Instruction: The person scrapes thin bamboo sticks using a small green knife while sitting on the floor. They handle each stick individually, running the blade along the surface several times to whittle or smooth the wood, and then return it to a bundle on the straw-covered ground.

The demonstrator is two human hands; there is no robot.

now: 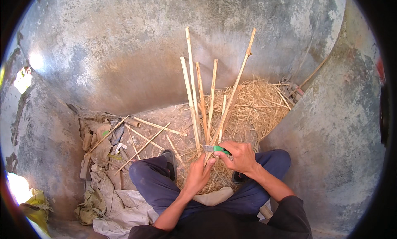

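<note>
My right hand is closed round the green handle of a utility knife. Its short, flat grey blade points left and lies against or just over a long bamboo strip. That strip slants up and away to the right, with a dark node near its far tip. Lower down, my left hand grips the near end of the strip, thumb along it. Several more pale strips, such as one bamboo strip at the left, fan out just beyond my hands. The blade's exact contact is too small to make out.
A heap of yellow shavings lies beyond my hands on the right. Loose sticks are scattered on the left floor, by crumpled cloth sacking. A curved grey wall closes in the far side and both flanks. My bent knees flank my hands.
</note>
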